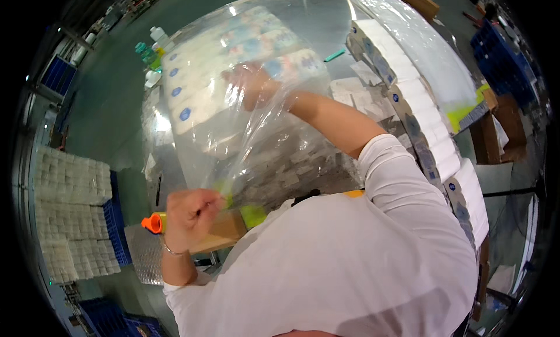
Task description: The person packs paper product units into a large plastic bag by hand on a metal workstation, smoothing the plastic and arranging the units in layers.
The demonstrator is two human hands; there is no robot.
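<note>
At lower left, I had the left hand (192, 213) clenched on clear plastic film (248, 147). Upper centre, I couldn't tell whether the right hand (255, 86) gripped.

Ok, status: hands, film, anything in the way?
Left hand gripping creased clear film. Right hand at the film, above white rolls; grip unclear. Film spread over rolls. Loose paper scraps alongside, apparently not blocking.

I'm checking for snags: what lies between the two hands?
Clear film, gathered in folds, spans from left hand to right hand, in the head view.
</note>
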